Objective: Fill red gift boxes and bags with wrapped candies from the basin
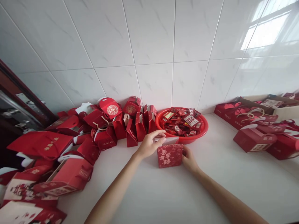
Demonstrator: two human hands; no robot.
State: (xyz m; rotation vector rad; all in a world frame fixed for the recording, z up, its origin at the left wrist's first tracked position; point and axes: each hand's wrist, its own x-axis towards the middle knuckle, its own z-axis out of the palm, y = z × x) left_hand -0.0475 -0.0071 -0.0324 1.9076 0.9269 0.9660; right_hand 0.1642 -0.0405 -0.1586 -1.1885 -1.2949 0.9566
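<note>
A small red gift box (169, 156) with pale Chinese lettering stands upright on the white surface, its lighter inner flap showing at the top. My right hand (190, 159) grips its right side, with the fingers partly hidden behind it. At the upper left of the box, my left hand (151, 144) has its thumb and fingers curled at the flap. Just behind the box sits a round red plastic basin (205, 129), heaped with small wrapped sweets (182, 120) in mostly red packaging.
Several red boxes (141, 124) stand in a row left of the basin. More red gift boxes (70, 174) pile up at the left. On the right are further boxes (254, 140) and a large open carton (229, 116). A tiled wall (154, 84) rises behind.
</note>
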